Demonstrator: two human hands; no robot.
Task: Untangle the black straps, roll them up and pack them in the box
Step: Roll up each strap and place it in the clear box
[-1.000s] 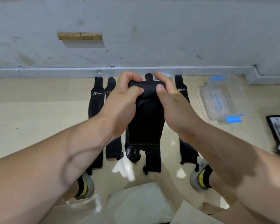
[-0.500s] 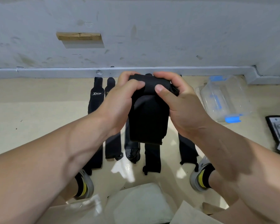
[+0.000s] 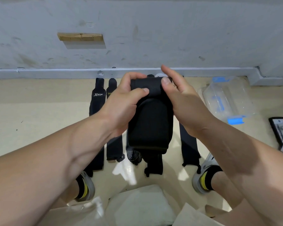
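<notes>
One black strap (image 3: pixel 149 124): held above the floor (image 3: pixel 39 111), top end being rolled.
Left hand (image 3: pixel 121 108): fingers curled round the roll.
Right hand (image 3: pixel 185 101): roll pinched by the thumb.
Other straps (image 3: pixel 96 103): laid flat, untangled, not yet rolled.
Box (image 3: pixel 227 98): at the right, seemingly nothing packed.

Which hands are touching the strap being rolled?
Touching, both. Head view: left hand pinches the strap at its rolled top; right hand pinches the roll's other end.
</notes>
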